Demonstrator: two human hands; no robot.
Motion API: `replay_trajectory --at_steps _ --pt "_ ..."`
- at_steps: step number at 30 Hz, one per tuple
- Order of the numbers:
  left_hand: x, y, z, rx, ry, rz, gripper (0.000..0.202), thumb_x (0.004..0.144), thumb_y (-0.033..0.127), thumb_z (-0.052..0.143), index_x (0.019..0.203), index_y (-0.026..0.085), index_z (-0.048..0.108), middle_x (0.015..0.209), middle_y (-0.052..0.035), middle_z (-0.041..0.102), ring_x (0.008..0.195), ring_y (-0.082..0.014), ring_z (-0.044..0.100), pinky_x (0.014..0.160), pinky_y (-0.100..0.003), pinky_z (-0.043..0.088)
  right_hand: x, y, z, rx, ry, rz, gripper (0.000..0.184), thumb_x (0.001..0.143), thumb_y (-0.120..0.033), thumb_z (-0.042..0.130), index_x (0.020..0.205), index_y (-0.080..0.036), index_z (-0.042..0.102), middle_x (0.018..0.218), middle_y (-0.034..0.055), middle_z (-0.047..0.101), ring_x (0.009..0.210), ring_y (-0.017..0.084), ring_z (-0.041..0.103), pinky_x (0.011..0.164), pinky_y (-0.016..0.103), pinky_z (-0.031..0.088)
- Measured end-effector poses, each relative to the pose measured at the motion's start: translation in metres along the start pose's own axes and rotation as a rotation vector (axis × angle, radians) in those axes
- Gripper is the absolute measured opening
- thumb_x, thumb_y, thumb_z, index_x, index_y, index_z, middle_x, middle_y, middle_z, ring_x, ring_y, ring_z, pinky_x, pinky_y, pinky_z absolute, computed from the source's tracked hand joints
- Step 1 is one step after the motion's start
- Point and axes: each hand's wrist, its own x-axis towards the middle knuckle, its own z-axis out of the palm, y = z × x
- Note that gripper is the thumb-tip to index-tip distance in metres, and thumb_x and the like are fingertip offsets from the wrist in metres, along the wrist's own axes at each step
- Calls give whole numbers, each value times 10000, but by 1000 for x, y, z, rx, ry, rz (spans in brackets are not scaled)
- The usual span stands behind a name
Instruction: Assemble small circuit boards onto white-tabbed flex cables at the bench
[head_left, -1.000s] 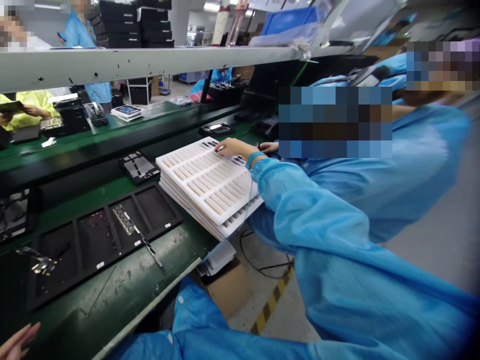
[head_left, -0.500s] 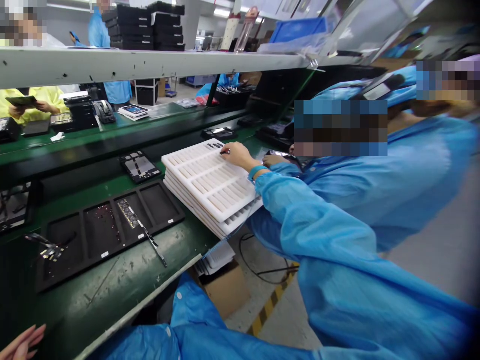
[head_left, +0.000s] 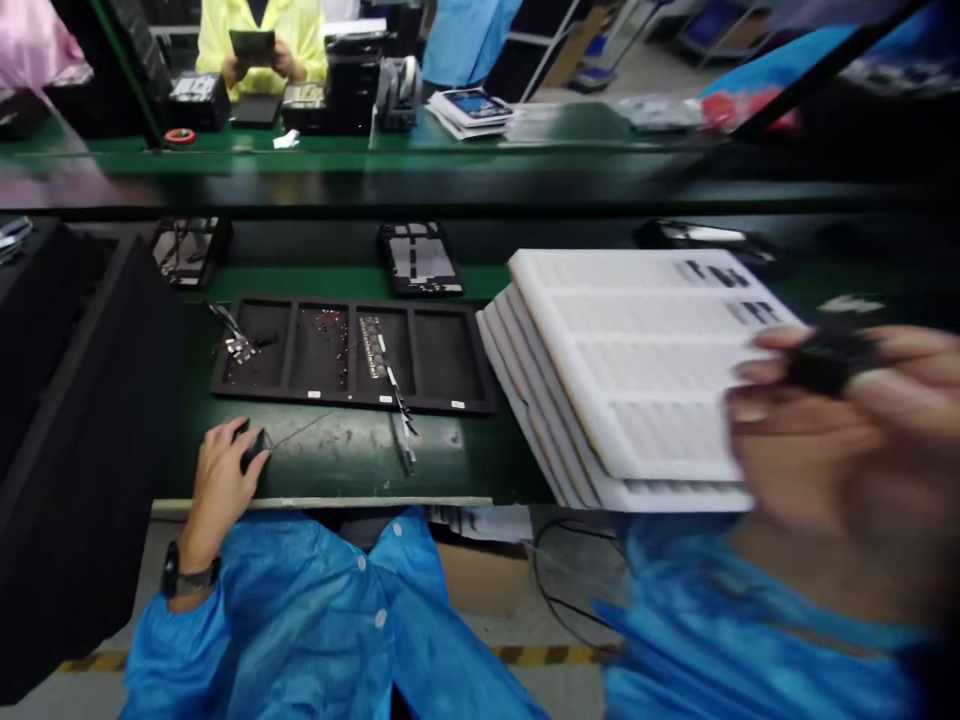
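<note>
My left hand (head_left: 223,470) rests at the bench's front edge, fingers curled round a small black part (head_left: 253,452). A thin wire or rod (head_left: 300,430) lies beside its fingertips. My right hand (head_left: 832,450), blurred and close to the camera, pinches a dark black piece (head_left: 832,357) whose kind I cannot make out. It is over the right side of a stack of white slotted trays (head_left: 630,375). Several black parts (head_left: 724,274) sit in the top tray's far right slots. Left of the stack lies a black compartment tray (head_left: 450,355) with a circuit board strip (head_left: 370,347) in it.
Opened tablet-like devices (head_left: 420,260) lie along the back of the green bench (head_left: 345,450). Tall black foam trays (head_left: 82,430) stand at the left. A flex strip (head_left: 401,415) hangs over the compartment tray's front rim. Across the bench, a person in yellow (head_left: 262,50) holds a dark panel.
My view has swung left. My right hand has drawn back from the white tray's far slots toward the camera. My left hand has come fully into view, its fingers now round a small black part.
</note>
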Motion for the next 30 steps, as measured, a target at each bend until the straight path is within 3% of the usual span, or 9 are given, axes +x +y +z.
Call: replay_trajectory --at_steps 2,4,6,8,11,15,24,27,30 --pt "10 28 8 -39 2 65 260 1018 334 561 1146 224 758 1293 -133 714 1201 -331 621 1053 -496 536 -13 22 52 155 56 94 92 842 -361 827 923 -403 817 1009 -20 800 799 203 727 519 314 573" --pt "33 58 15 -107 -16 182 233 1047 285 540 1122 213 749 1189 -111 739 1134 -286 645 1026 -449 546 -3 51 97 330 -36 244 142 776 -296 852 900 -351 811 947 -6 800 784 178 725 559 274 597" --pt "69 88 22 -102 -46 317 237 1055 244 532 1166 193 735 1169 -110 742 1118 -269 645 1032 -439 536 21 81 125 418 -115 325 242 759 -261 844 996 -294 808 967 11 796 837 165 738 627 250 620" --pt "115 114 33 42 -68 415 273 1013 181 573 1241 159 721 1255 -153 714 1171 -304 621 1026 -474 522 47 108 138 469 -178 356 300 760 -257 841 1055 -237 789 938 33 776 869 165 744 687 242 634" --pt "179 142 53 302 -210 635 410 933 42 578 1318 122 694 1472 -217 613 1358 -351 544 1100 -529 448 75 135 138 486 -206 372 307 767 -265 841 1057 -218 753 871 16 743 827 151 733 730 251 637" --pt "226 166 72 539 -442 860 338 965 30 532 1224 114 732 1291 -203 731 1269 -317 623 1071 -499 424 82 155 127 489 -195 372 332 746 -259 867 1048 -236 732 859 -13 718 744 117 681 683 247 597" --pt "252 178 71 632 -491 1107 230 938 59 644 1089 180 768 966 -119 806 968 -224 704 858 -352 393 69 170 112 553 -177 385 301 751 -268 855 1025 -213 745 866 9 685 666 120 598 582 261 493" --pt "257 182 58 620 -461 1180 174 906 35 655 896 172 762 867 -118 791 919 -222 699 825 -353 376 69 168 106 570 -158 376 294 740 -273 860 1006 -209 755 863 8 672 660 112 584 568 247 477" --pt "254 192 29 562 -417 1147 226 900 24 632 744 159 724 819 -126 776 856 -223 699 804 -361 383 70 166 98 580 -126 332 269 747 -277 855 990 -220 757 867 9 664 673 115 582 555 241 469"
